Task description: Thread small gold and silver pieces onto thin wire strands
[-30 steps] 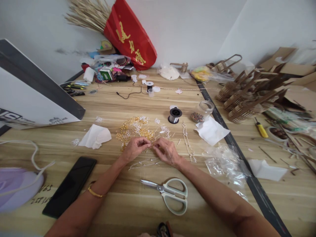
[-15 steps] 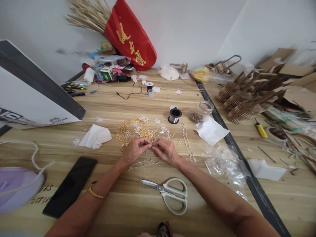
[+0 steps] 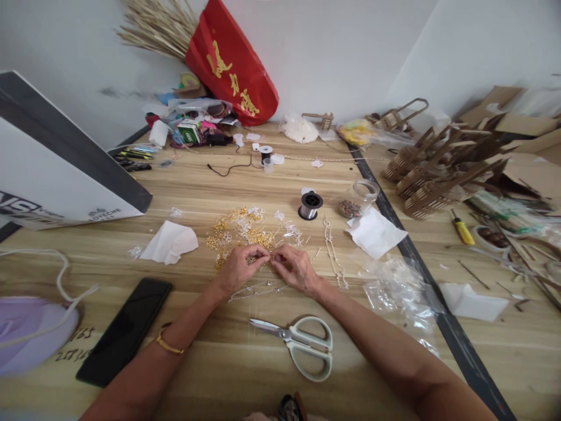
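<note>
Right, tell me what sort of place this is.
Probably a jewellery or craft workspace: the heaped gold- and silver-coloured small pieces, spool wound with silvery strand, and scissors suggest it.

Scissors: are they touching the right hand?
Apart. The head view shows bare tabletop between the scissors and the right hand.

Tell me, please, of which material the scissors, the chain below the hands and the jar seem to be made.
Scissors: blades likely steel, grey and shiny; handles probably plastic, pale and smooth.
Chain: probably silver-coloured metal, with bright glints; exact metal unclear.
Jar: clear and glossy, glass or plastic; multicoloured pieces show through.
</note>
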`<state>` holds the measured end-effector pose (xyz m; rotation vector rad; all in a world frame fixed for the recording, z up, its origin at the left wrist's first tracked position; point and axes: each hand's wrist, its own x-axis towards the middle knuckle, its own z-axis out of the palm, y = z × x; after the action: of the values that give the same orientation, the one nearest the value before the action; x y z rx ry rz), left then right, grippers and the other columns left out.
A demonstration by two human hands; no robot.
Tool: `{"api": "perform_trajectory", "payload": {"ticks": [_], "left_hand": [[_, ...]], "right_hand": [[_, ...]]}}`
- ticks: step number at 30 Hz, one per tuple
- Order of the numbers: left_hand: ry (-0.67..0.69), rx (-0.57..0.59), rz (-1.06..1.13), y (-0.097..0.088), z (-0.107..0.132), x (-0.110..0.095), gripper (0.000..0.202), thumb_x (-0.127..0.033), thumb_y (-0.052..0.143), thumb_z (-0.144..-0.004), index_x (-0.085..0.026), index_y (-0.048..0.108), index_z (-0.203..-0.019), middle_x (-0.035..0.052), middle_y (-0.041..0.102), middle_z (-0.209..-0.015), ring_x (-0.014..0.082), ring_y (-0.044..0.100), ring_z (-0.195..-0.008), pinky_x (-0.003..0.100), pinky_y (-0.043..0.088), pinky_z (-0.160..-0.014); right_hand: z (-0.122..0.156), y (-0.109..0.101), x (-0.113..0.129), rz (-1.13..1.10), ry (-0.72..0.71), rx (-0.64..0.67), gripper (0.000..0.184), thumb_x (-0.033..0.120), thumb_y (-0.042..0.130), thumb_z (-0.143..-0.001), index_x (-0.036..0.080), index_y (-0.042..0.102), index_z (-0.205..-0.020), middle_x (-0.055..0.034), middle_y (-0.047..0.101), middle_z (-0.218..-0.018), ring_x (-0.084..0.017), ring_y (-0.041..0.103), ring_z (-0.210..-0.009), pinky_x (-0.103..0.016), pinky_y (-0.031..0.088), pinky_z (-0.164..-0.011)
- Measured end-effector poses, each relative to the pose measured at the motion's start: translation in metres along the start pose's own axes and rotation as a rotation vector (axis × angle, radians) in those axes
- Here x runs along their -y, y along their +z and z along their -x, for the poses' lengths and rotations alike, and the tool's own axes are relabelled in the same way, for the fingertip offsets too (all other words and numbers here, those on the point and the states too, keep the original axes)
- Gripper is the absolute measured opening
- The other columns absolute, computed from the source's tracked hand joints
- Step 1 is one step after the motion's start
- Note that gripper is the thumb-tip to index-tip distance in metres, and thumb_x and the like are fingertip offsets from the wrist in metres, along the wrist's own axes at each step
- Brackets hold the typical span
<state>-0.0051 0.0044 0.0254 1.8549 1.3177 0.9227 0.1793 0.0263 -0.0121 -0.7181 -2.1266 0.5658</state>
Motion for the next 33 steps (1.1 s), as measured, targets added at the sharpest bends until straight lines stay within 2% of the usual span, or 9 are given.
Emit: {"api": "perform_trajectory", "payload": {"ticks": [9,16,22,29,33], "left_hand": [[0.024,-0.006,-0.028,0.0014,-0.0002,-0.0019,0.009,-0.024,0.060,-0.080,-0.018,0.065,-0.077,0.0023,0.070,-0.075,0.0157,0.064,-0.071,0.025,0.048,-0.069],[0.026,-0.010,-0.004,0.0037,0.0004,-0.0059,0.009,-0.023,0.059,-0.080,-0.017,0.065,-0.076,0.0026,0.069,-0.076,0.0152,0.063,-0.072,0.025,0.048,-0.071],[-0.101,0.055,0.132,0.0050,-0.0002,-0.0041,0.015,-0.025,0.063,-0.078,-0.015,0.066,-0.088,0.0052,0.070,-0.085,0.0172,0.064,-0.079,0.028,0.050,-0.076],[-0.212,0.078,0.332,0.0074,-0.0027,0.0010,0.017,-0.028,0.066,-0.075,-0.015,0.070,-0.086,0.0045,0.073,-0.086,0.0180,0.064,-0.081,0.029,0.049,-0.078],[-0.269,0.109,0.443,0.0086,-0.0038,0.0022,0.020,-0.029,0.067,-0.073,-0.016,0.072,-0.087,0.0039,0.073,-0.087,0.0185,0.064,-0.081,0.029,0.048,-0.078]], "right_hand": [[-0.0008,0.0002,-0.0001,-0.043,0.001,0.028,0.006,0.020,0.050,-0.089,0.019,0.056,-0.091,-0.0034,0.059,-0.076,-0.014,0.055,-0.067,-0.025,0.044,-0.061],[-0.0012,-0.0016,0.0016,-0.082,0.060,0.029,0.006,0.020,0.052,-0.087,0.018,0.057,-0.088,-0.0020,0.058,-0.074,-0.012,0.052,-0.063,-0.023,0.042,-0.056],[-0.0046,-0.0042,0.0056,-0.173,0.104,-0.059,0.008,0.021,0.052,-0.087,0.017,0.056,-0.081,-0.0006,0.057,-0.071,-0.011,0.052,-0.061,-0.022,0.042,-0.054],[-0.0065,-0.0062,0.0057,-0.210,0.108,-0.098,0.009,0.023,0.053,-0.088,0.017,0.058,-0.082,-0.0034,0.059,-0.075,-0.015,0.054,-0.070,-0.027,0.045,-0.060],[-0.0087,-0.0077,0.0077,-0.246,0.054,-0.123,0.008,0.022,0.054,-0.087,0.018,0.060,-0.083,-0.0053,0.061,-0.079,-0.017,0.055,-0.076,-0.031,0.047,-0.067]]}}
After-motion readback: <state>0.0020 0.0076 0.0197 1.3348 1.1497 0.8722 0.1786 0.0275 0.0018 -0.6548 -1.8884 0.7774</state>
